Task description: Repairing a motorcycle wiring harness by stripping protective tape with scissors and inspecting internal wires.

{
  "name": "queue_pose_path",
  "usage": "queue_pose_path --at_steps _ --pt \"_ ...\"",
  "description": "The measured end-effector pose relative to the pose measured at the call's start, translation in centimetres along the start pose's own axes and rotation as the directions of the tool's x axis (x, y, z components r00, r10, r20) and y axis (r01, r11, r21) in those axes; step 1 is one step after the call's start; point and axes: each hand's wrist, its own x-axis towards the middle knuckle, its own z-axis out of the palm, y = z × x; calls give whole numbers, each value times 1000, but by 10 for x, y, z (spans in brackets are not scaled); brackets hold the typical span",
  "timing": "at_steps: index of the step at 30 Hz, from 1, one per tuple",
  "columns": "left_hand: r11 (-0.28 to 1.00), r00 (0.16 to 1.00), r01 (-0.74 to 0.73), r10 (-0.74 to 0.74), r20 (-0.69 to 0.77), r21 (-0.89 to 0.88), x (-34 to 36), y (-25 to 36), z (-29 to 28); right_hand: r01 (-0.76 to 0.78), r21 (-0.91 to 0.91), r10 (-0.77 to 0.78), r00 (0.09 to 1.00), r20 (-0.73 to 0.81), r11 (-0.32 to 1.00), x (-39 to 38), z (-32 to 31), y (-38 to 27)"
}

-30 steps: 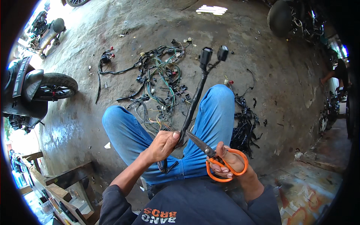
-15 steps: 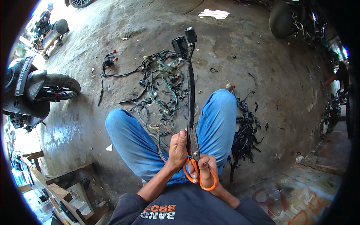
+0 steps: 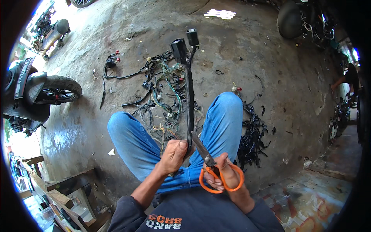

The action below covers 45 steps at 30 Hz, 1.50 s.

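My left hand (image 3: pixel 173 155) is closed round the lower part of a black taped wiring harness (image 3: pixel 189 100). The taped bundle stands up from the fist, and two black connectors (image 3: pixel 179 50) sit at its far end. In my right hand (image 3: pixel 224 174) is a pair of scissors (image 3: pixel 208 159) with orange handles, fingers through the loops. Their dark blades look closed, and the tips lie close beside the harness just above my left hand; whether they touch it I cannot tell. Loose coloured wires (image 3: pixel 168 96) spread over the floor beyond my knees.
Scraps of black tape (image 3: pixel 251 143) are heaped right of my right knee. A motorcycle wheel (image 3: pixel 62 91) stands at the left, above a wooden frame (image 3: pixel 73 193). More motorcycle parts (image 3: pixel 291 23) sit at the far right. The floor (image 3: pixel 293 96) is stained concrete.
The scissors have swung right and tilted, their handles moving away from my left hand. My left hand and the harness have shifted slightly left, with the connectors leaning further left.
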Motion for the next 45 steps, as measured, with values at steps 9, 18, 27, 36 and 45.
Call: queue_pose_path --at_steps 9,18,27,36,45 --pt "985 995 -49 34 90 167 -7 20 -14 -179 -243 194 980 42 953 -16 -10 -37" --pt "994 957 68 -90 -277 -88 -13 -17 38 138 -16 -139 985 -102 990 4 23 26" --pt "972 957 31 -95 -274 -231 -17 -51 36 171 82 -150 965 -214 982 10 40 37" --pt "941 970 -159 91 228 300 -3 13 -21 -274 -12 274 960 51 962 -17 -20 -20" --pt "985 991 -94 106 -81 145 -5 6 13 -48 -83 47 999 -15 995 -6 11 0"
